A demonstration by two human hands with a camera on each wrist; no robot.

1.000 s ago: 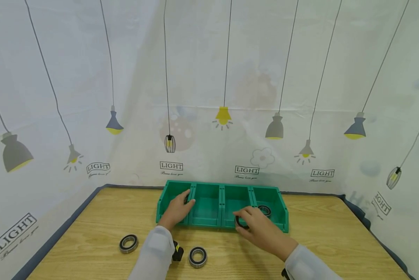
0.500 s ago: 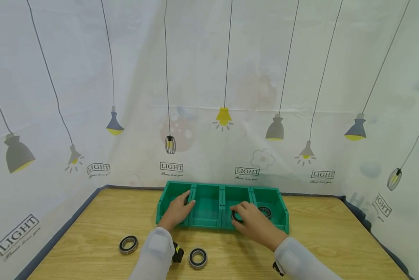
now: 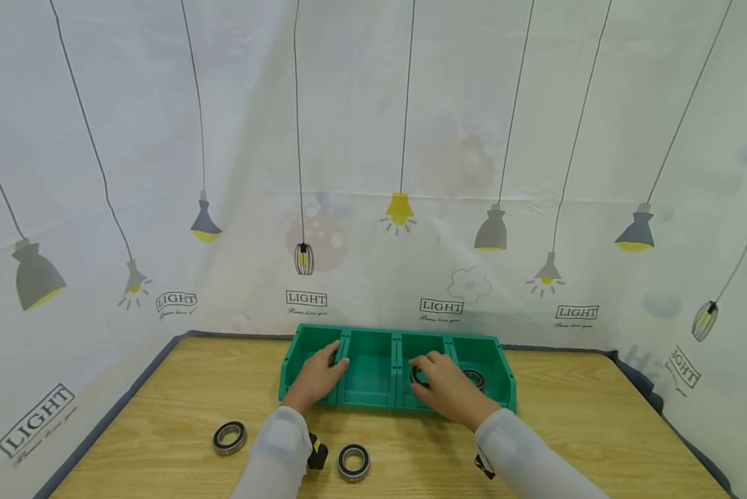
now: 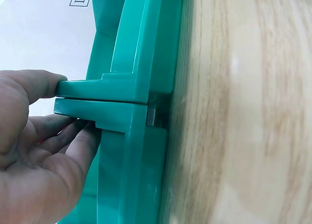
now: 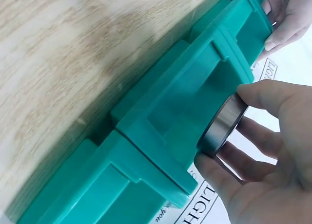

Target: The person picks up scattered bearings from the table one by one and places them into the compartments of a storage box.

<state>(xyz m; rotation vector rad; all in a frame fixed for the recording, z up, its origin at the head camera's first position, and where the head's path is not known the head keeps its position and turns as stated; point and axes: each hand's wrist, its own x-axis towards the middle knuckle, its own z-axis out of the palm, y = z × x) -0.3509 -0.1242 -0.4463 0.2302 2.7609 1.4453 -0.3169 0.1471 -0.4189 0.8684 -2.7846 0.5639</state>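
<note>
"Four green bins (image 3: 368, 374) in a row on a wooden table (image 3: 598, 423). Held anywhere?"

"Yes, pinched by the left hand (image 3: 317, 374) where the two leftmost meet, with thumb on one side of the paired walls and fingers on the other."

"And in the right hand (image 3: 451, 384)?"

"Grasping a bearing (image 5: 224, 124) by its rim between thumb and fingertips, tilted on edge at the mouth of the third bin from the left. Touching the bin? Cannot tell."

"Any more like it?"

"Yes. In the rightmost bin, a second bearing (image 3: 475, 379), partly covered by the right hand. Lying flat on the table in front of the row, a third bearing (image 3: 229, 438) left of the left sleeve (image 3: 275, 454) and a fourth bearing (image 3: 353, 462) just right of it."

"And behind?"

"Pale curtain (image 3: 361, 104), printed with hanging lamps."
</note>
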